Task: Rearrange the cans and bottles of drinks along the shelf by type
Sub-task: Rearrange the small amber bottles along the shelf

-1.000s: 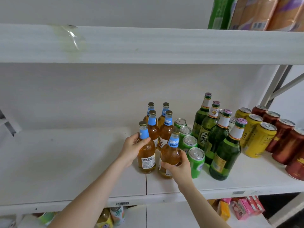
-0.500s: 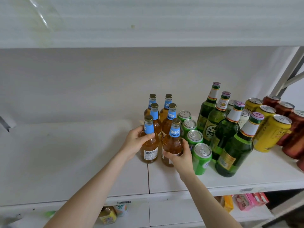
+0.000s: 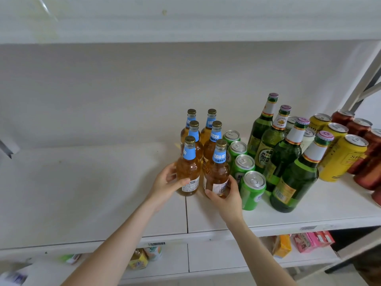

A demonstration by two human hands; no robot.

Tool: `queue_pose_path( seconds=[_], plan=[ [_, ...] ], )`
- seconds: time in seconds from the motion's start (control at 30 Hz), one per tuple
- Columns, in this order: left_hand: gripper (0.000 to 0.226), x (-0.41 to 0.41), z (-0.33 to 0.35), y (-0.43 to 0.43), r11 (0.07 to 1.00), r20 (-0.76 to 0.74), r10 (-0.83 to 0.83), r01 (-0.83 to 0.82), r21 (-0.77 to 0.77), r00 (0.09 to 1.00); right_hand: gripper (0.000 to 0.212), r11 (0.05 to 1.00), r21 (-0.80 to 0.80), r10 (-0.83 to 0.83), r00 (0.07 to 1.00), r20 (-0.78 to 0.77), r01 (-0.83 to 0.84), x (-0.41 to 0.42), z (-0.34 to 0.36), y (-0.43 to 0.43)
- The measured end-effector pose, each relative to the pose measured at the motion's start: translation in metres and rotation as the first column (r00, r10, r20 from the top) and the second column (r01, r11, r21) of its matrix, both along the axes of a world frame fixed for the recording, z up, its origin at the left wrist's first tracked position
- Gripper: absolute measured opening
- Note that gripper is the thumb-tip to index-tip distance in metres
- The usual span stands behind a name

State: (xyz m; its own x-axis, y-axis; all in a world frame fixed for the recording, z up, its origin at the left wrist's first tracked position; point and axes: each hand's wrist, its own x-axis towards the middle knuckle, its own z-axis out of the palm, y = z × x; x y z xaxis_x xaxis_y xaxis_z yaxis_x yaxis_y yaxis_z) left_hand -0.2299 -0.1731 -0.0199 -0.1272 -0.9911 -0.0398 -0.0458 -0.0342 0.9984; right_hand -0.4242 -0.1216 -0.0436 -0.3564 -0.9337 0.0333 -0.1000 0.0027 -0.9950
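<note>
Left hand (image 3: 165, 182) grips the left front amber bottle (image 3: 188, 172), thumb across the label, fingers curled behind. Right hand (image 3: 228, 198) grips the right front amber bottle (image 3: 217, 174) low on its body. Against a second ago, both grips are unchanged, but the pair appears tighter against the four rear amber bottles (image 3: 215, 133) — six stand upright in two close files. Judgement: this group is nearly squared off. Rightward in order: green cans (image 3: 250, 190) just beside the amber group, green bottles (image 3: 294, 178), yellow cans (image 3: 342, 159), red cans (image 3: 369, 170) — types apparently separated. Surface: white shelf (image 3: 82, 193), two boards meeting at a seam, barcode label (image 3: 156, 243) on its front edge. Upper shelf (image 3: 185, 27) overhead; cartons (image 3: 305, 242) on the tier below.
</note>
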Motion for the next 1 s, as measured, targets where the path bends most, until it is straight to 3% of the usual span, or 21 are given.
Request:
queue_pose_path(
  seconds=[0.27,0.57,1.0],
  plan=[
    [0.089,-0.004,-0.025,0.005,0.994,0.16,0.099,-0.106,0.034,0.982,0.07,0.997,-0.002,-0.082,0.997,0.007,0.082,0.007,-0.013,-0.006],
    [0.067,-0.013,-0.028,0.001,0.994,0.188,0.103,-0.105,-0.001,0.977,0.07,0.996,0.0,-0.093,0.996,-0.005,0.093,0.006,-0.018,-0.011],
    [0.061,-0.018,-0.028,-0.001,0.994,0.191,0.106,-0.108,-0.003,0.976,0.071,0.996,0.006,-0.088,0.996,-0.016,0.088,0.001,-0.017,-0.025]
  ],
)
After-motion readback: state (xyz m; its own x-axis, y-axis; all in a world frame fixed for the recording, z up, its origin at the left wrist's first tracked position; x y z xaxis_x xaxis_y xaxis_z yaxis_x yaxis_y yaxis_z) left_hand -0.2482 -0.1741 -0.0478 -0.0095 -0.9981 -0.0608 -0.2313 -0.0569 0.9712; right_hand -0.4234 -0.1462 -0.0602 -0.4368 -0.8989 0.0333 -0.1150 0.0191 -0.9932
